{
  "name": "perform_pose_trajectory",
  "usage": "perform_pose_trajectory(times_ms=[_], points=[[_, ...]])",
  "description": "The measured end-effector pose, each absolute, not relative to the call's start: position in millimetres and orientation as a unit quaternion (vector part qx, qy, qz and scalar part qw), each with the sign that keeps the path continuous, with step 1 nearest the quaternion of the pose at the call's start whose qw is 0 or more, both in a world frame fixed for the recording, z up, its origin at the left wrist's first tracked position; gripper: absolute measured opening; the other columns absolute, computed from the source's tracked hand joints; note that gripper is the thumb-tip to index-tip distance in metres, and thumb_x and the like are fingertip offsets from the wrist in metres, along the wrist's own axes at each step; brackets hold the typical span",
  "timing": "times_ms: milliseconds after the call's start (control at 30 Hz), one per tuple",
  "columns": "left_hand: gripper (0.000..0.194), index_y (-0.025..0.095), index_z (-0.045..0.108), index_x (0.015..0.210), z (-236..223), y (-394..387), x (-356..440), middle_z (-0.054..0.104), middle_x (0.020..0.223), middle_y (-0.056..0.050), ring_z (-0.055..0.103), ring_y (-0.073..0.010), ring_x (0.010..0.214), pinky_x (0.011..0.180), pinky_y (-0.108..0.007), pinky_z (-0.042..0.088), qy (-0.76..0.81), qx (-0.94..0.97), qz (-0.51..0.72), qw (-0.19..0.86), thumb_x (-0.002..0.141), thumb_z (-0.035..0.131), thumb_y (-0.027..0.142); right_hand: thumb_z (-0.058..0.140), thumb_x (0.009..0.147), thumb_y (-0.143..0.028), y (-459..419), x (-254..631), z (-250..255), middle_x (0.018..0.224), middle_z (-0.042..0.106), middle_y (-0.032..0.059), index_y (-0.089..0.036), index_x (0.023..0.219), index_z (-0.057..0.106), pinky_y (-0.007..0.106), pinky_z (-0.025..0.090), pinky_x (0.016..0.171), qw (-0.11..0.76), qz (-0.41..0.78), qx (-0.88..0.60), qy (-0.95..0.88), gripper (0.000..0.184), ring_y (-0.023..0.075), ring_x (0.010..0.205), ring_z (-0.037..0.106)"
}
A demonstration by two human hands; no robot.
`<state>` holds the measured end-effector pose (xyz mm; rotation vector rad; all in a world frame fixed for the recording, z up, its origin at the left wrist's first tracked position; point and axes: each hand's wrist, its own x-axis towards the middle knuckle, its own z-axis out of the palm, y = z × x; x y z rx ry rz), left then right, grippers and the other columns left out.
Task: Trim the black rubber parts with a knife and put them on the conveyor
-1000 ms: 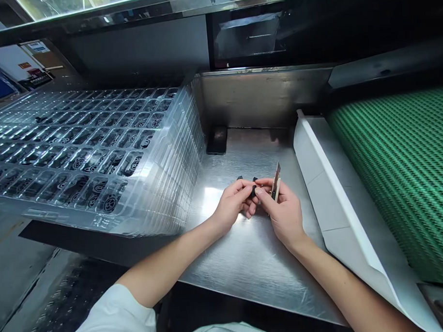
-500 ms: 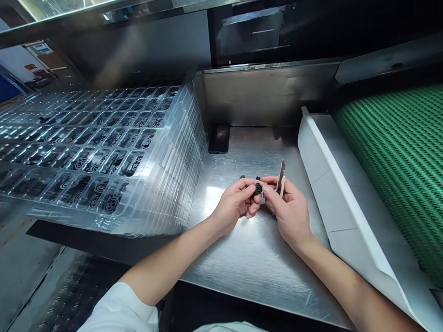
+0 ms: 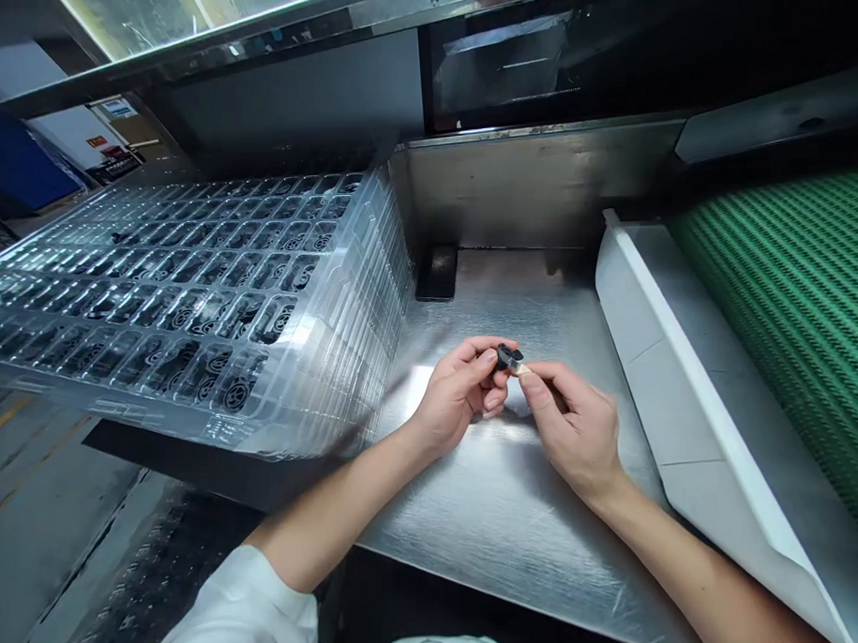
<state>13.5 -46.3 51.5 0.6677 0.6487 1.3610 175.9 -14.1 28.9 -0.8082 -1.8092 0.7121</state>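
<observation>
Over the metal worktop, my left hand (image 3: 460,391) is closed, pinching a small black plastic part (image 3: 507,357) between thumb and fingers. Close on its right, my right hand (image 3: 577,424) is closed too. Its thumb and forefinger pinch a small pale piece (image 3: 519,368) that meets the black part; its exact kind is too small to tell. The fingertips of both hands nearly touch. The rest of the black part is hidden behind my left fingers.
At left stands a tall stack of clear compartment trays (image 3: 309,316) holding black round parts. A dark phone-like slab (image 3: 437,273) lies at the back of the metal worktop (image 3: 478,526). A white raised guard (image 3: 666,369) separates it from a green conveyor belt (image 3: 801,299).
The flat brown blade-like piece and beige strip standing up from my right hand no longer show there. The black part has turned in my left fingers. The view has shifted slightly.
</observation>
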Motion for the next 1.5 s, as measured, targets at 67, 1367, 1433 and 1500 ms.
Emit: perform_pose_trajectory(times_ms=[67, 1367, 1433, 1500], points=[[0.034, 0.017, 0.067, 0.115, 52.8, -46.7, 13.7, 0.056, 0.075, 0.001, 0.045, -0.0068, 0.053, 0.049, -0.019, 0.032, 0.280, 0.292, 0.612, 0.679, 0.091, 0.078, 0.038, 0.061, 0.110, -0.033, -14.0, 174.8, 29.5, 0.074, 0.060, -0.0039, -0.021, 0.099, 0.071, 0.027, 0.037, 0.058, 0.491, 0.277, -0.329, -0.758, 0.018, 0.0136, 0.059, 0.048], [0.027, 0.018, 0.066, 0.109, 50.9, -45.0, 10.8, 0.052, 0.071, 0.002, 0.038, -0.0065, 0.050, 0.050, -0.020, 0.029, 0.273, 0.254, 0.643, 0.669, 0.089, 0.077, 0.033, 0.056, 0.112, -0.036, -13.4, 175.0, 29.3, 0.078, 0.065, 0.0001, -0.022, 0.098, 0.069, 0.030, 0.040, 0.058, 0.475, 0.249, -0.327, -0.778, 0.024, 0.0162, 0.058, 0.054], [0.026, 0.018, 0.066, 0.109, 50.8, -45.0, 10.9, 0.052, 0.071, 0.002, 0.039, -0.0065, 0.050, 0.049, -0.020, 0.029, 0.268, 0.253, 0.643, 0.671, 0.089, 0.076, 0.032, 0.057, 0.112, -0.035, -13.4, 175.1, 29.1, 0.077, 0.064, -0.0005, -0.021, 0.098, 0.068, 0.030, 0.039, 0.058, 0.478, 0.243, -0.324, -0.779, 0.022, 0.0155, 0.058, 0.053], [0.026, 0.018, 0.066, 0.109, 50.9, -45.1, 10.9, 0.052, 0.072, 0.002, 0.039, -0.0064, 0.051, 0.049, -0.020, 0.029, 0.259, 0.253, 0.645, 0.673, 0.090, 0.076, 0.032, 0.059, 0.111, -0.032, -13.7, 175.2, 28.7, 0.076, 0.063, -0.0015, -0.021, 0.098, 0.068, 0.029, 0.039, 0.058, 0.484, 0.233, -0.325, -0.778, 0.020, 0.0147, 0.058, 0.052]])
